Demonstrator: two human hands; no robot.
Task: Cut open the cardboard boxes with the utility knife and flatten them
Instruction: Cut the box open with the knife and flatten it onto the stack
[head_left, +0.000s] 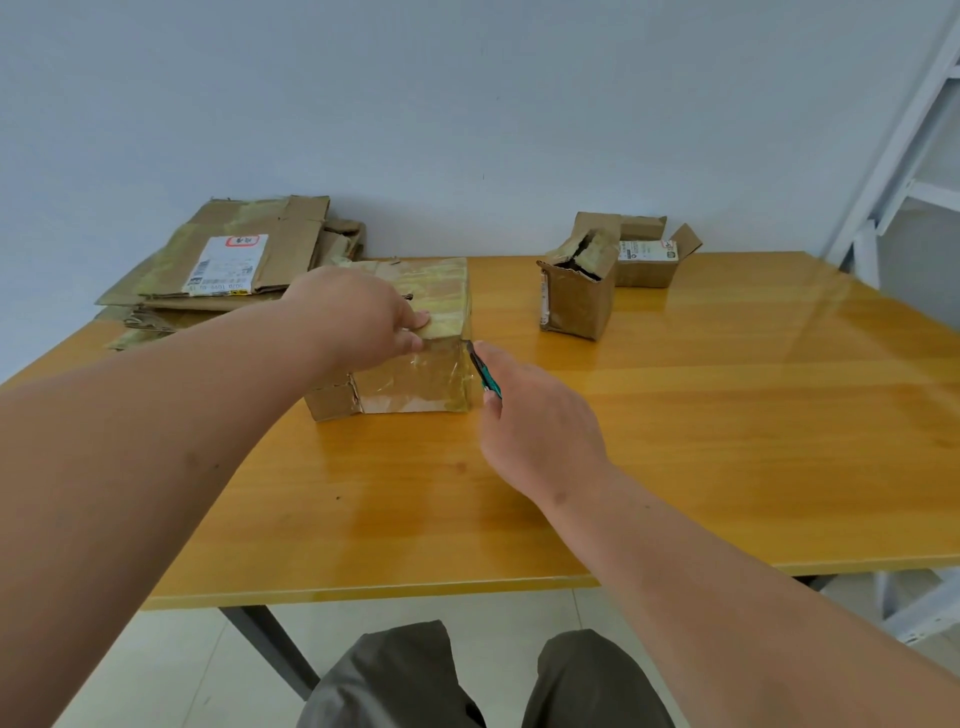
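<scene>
The taped cardboard box (410, 338) sits near the middle of the wooden table (727, 415), and everything else is best placed from it. The left hand (358, 312) rests on the box's top face, fingers laid fairly flat and pressing down near the front right corner to steady it. Just beside that same corner, the right hand (535, 431) grips the green utility knife (485, 374), fingers curled round the handle, the blade tip pointing up at the top of the box's right vertical edge, touching it or very nearly so. The step in hand looks like the start of a cut through the tape at that corner. The next move likely calls for drawing the blade along the seam while the left fingers stay out of its path. Behind and left of the box lies a stack of flattened cardboard (228, 260); behind and right, well apart, stand two smaller open boxes (608, 275) not yet flattened.
</scene>
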